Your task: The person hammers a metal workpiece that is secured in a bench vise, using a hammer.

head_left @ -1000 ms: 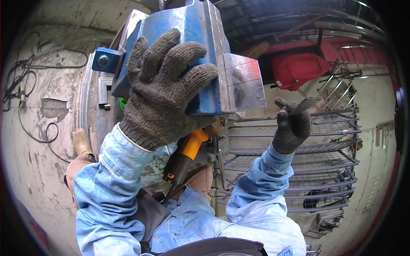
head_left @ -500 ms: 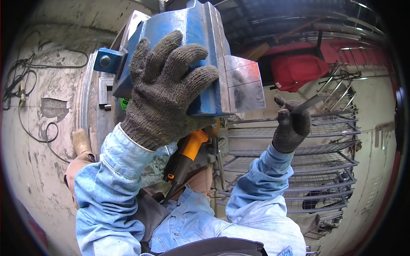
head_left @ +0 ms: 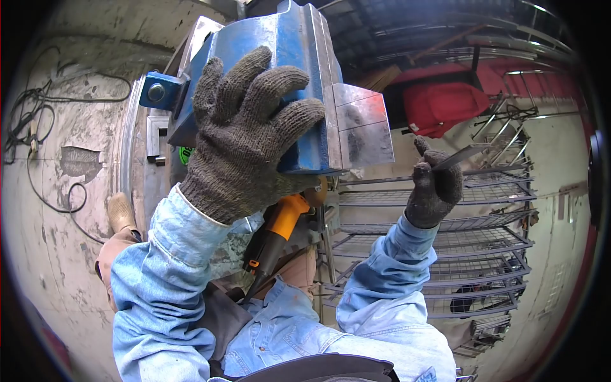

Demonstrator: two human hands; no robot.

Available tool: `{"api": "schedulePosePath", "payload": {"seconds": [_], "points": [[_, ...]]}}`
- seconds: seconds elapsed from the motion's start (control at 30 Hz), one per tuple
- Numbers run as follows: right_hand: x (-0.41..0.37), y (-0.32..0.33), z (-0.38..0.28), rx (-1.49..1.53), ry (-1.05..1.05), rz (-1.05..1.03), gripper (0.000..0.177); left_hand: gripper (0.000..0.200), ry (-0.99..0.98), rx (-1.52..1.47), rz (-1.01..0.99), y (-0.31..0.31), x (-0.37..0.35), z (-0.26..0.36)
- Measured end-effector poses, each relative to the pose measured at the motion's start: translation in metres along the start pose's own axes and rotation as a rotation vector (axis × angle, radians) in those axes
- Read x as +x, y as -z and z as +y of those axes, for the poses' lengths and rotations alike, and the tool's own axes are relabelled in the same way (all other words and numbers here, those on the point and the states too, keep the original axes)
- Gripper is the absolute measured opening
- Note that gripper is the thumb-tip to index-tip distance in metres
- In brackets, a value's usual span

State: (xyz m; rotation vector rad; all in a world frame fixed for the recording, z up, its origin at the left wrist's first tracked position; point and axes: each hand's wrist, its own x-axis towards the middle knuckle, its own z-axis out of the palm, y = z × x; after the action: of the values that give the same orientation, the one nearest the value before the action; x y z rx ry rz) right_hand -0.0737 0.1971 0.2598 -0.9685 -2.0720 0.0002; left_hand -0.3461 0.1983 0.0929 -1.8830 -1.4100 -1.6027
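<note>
My left hand [head_left: 245, 137], in a dark grey knitted glove, lies with fingers spread on top of a blue metal vise [head_left: 254, 38]. A flat metal plate [head_left: 366, 130] with dark lines and a red patch sticks out from the right side of the vise. To the right of the plate, my right hand [head_left: 436, 184], gloved too, is closed around a thin flat metal strip [head_left: 464, 155] that points up and right. The strip and the plate are apart. An orange and black power tool [head_left: 280, 226] lies below the vise.
Wire racks [head_left: 439, 248] stand at the right. A red cloth item [head_left: 445, 105] lies beyond my right hand. Black cable [head_left: 35, 121] is coiled on the floor at the left. A beige boot [head_left: 121, 213] shows at lower left.
The strip in my right hand has tilted slightly, and its tip is a little lower. The raised finger of that hand has shifted slightly. My left hand is nearly still.
</note>
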Motion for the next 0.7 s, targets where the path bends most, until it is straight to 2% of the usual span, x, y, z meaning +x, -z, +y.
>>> {"api": "schedulePosePath", "payload": {"seconds": [0.03, 0.07, 0.1, 0.13, 0.17, 0.23, 0.43, 0.47, 0.5, 0.53, 0.6, 0.63, 0.67, 0.7], "points": [[0.004, 0.002, 0.002, -0.002, 0.0, 0.001, 0.025, 0.079, 0.003, -0.004, -0.01, 0.001, 0.0, 0.001], [0.008, 0.004, 0.004, -0.127, 0.155, -0.138, 0.024, 0.079, 0.001, -0.006, -0.009, 0.007, 0.003, 0.006], [0.01, 0.004, 0.005, -0.252, 0.309, -0.279, 0.024, 0.079, 0.103, -0.161, -0.025, 0.015, 0.007, 0.013], [0.005, -0.002, 0.006, -0.111, 0.25, -0.184, 0.025, 0.079, 0.206, -0.314, -0.043, 0.02, 0.008, 0.017], [0.005, -0.003, 0.005, -0.108, 0.25, -0.185, 0.025, 0.079, 0.208, -0.311, -0.043, 0.02, 0.008, 0.016], [0.004, -0.004, 0.002, -0.044, 0.061, 0.023, 0.024, 0.078, 0.202, -0.3, -0.081, 0.02, 0.007, 0.015], [0.0, -0.004, -0.001, -0.159, 0.096, -0.154, 0.024, 0.078, 0.207, -0.312, -0.038, 0.019, 0.008, 0.016], [-0.003, -0.01, -0.002, -0.078, 0.036, -0.039, 0.023, 0.078, 0.208, -0.31, -0.038, 0.014, 0.006, 0.013], [-0.005, -0.013, -0.002, 0.001, -0.024, 0.078, 0.021, 0.078, 0.111, -0.156, -0.003, 0.004, 0.004, 0.006], [-0.002, -0.01, -0.001, 0.0, -0.024, 0.079, 0.021, 0.079, 0.012, -0.004, 0.033, -0.002, 0.002, 0.002], [0.005, -0.003, 0.004, -0.213, 0.211, -0.242, 0.025, 0.079, 0.005, -0.011, 0.024, -0.002, 0.001, 0.001], [0.003, -0.005, 0.003, -0.212, 0.211, -0.244, 0.025, 0.079, 0.003, -0.013, 0.012, -0.001, 0.001, 0.001], [0.0, -0.008, 0.003, -0.055, 0.114, -0.123, 0.026, 0.079, 0.006, -0.008, 0.012, 0.004, 0.002, 0.004], [-0.003, -0.009, 0.002, 0.1, 0.014, 0.0, 0.028, 0.08, 0.108, -0.162, -0.018, 0.015, 0.006, 0.012]]}}
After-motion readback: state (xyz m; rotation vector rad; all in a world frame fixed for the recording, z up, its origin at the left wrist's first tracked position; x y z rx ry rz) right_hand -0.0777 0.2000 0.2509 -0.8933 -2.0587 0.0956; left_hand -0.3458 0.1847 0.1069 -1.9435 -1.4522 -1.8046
